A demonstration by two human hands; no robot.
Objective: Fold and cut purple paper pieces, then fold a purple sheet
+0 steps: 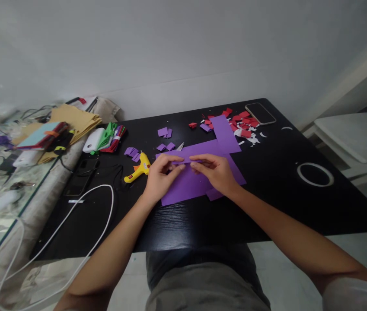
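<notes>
A large purple paper sheet (189,183) lies on the black table (267,203) in front of me. My left hand (160,175) and my right hand (215,170) rest on it, fingertips pinched on a narrow folded strip of purple paper (188,160) along its upper part. Both hands are closed on that strip. A second purple sheet (225,131) lies just behind, partly under the first.
A yellow glue gun (139,168) lies left of my left hand, with a white cable (82,216) curling nearby. Small purple squares (165,132), red paper scraps (243,121), a phone (260,113), a white ring (315,174) and stacked coloured paper (112,138) sit on the table.
</notes>
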